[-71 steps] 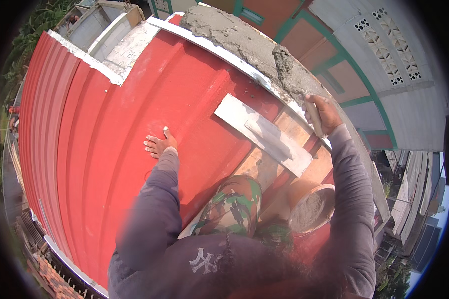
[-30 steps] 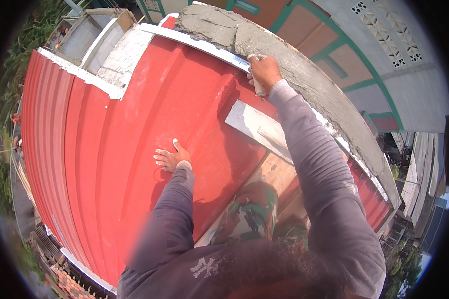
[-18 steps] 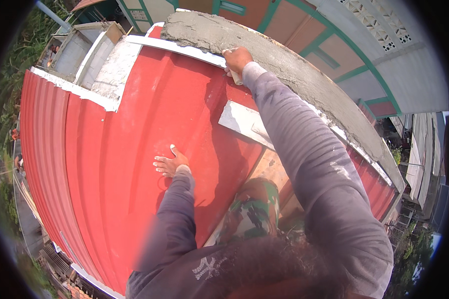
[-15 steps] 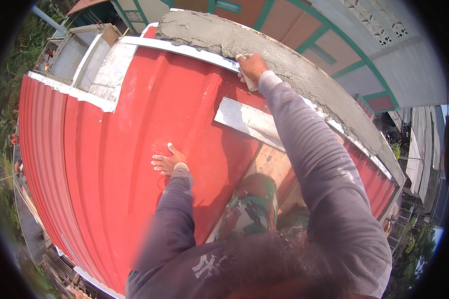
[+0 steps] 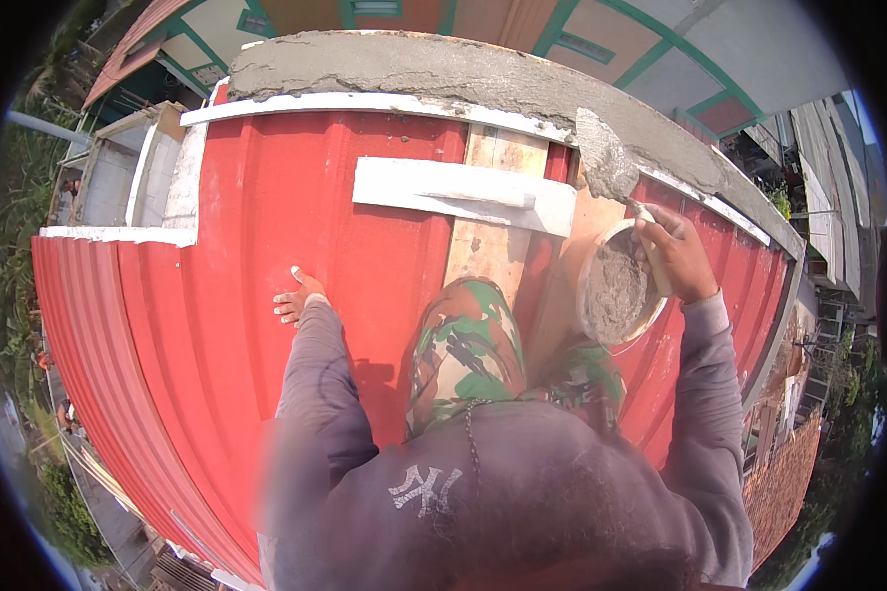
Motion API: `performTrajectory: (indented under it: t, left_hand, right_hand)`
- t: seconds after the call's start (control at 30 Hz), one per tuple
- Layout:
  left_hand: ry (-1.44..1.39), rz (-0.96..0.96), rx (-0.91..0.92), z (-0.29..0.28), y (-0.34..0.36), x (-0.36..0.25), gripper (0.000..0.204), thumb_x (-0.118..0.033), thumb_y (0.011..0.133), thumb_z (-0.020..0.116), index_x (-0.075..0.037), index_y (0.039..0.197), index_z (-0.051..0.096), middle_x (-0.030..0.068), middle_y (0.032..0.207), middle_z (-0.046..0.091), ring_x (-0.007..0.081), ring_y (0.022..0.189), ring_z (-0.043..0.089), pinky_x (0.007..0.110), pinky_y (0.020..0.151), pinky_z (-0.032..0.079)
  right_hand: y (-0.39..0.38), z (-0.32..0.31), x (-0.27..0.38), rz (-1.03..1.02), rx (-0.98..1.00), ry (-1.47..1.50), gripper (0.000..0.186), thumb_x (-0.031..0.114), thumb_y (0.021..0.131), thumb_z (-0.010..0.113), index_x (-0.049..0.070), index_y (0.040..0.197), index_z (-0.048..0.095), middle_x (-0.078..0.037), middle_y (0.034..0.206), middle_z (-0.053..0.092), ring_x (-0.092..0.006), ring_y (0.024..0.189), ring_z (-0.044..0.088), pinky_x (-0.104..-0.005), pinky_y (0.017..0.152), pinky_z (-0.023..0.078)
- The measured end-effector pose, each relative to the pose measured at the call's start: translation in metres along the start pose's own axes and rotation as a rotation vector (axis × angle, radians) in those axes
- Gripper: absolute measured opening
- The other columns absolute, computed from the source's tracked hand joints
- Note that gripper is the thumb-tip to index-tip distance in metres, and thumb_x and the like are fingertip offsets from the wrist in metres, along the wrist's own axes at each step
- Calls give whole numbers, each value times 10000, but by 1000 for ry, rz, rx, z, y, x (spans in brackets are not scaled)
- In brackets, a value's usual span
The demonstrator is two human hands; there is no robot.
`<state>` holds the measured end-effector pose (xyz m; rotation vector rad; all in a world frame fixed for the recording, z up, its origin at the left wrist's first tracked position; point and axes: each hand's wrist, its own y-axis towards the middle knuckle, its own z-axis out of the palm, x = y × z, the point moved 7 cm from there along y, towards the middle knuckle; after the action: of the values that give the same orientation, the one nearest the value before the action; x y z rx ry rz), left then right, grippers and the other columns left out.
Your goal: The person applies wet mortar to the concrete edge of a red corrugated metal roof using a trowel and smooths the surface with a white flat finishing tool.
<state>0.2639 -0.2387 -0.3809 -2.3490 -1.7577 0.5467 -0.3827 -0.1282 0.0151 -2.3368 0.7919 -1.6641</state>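
My right hand (image 5: 675, 251) is closed round the handle of a trowel. The trowel's blade (image 5: 604, 158), smeared with grey mortar, points away from me by the wall's lower edge. Just beneath this hand is a round bucket (image 5: 588, 313) with wet grey mortar (image 5: 616, 281) inside. My left hand (image 5: 301, 297) leans on the red corrugated roof (image 5: 237, 345), fingers spread and holding nothing. Between the hands and farther off lies a long white plastering float (image 5: 394, 183) with its grip facing up.
A low wall (image 5: 394, 64) coated in rough grey mortar runs along the roof's far side, with a white strip (image 5: 315, 101) at its foot. Wooden boards (image 5: 478, 261) lie under the float and by my knees. Whitish block compartments (image 5: 118, 187) stand at the far left.
My right hand has drawn back from the wall's foot to above the bucket, carrying the trowel. The view has shifted rightward, bringing the bucket into sight. My left hand still rests on the roof.
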Motion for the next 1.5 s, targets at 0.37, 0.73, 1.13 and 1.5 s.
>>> performTrajectory:
  t: [0.37,0.73,1.13,1.5]
  left_hand:
    - [-224,1205,255,-34,-280,-127,689,-405,920,767,52,1397,572,213,1385,643,330,1297,593,471,1109,454]
    - [-667,140,1148,89,-383,-182,697,-383,980,702,-8,1510,449,220,1421,554,400,1167,655,486,882,629]
    - [-738,682,572,-69,-245,-273,710,-274,908,660,219,1367,436,308,1280,658,349,1068,700,411,847,561]
    - [-10,988,-98,-192,10,-449,684,-377,905,714,102,1381,601,294,1352,672,403,1286,648,414,1104,499]
  right_hand:
    - [-110,-80,-117,12,-90,-978,312,244,914,694,46,1149,743,-219,1022,754,-419,936,722,-494,825,570]
    - [-182,3,-136,-266,-440,-153,167,105,975,698,-15,1081,745,-168,965,748,-277,870,732,-363,808,558]
    - [-242,28,-279,35,-363,-15,143,100,1000,671,-29,1002,733,-127,886,736,-204,810,675,-365,761,530]
    - [-209,50,-229,103,-556,-347,179,157,983,719,9,889,684,-165,771,665,-309,698,622,-422,694,491]
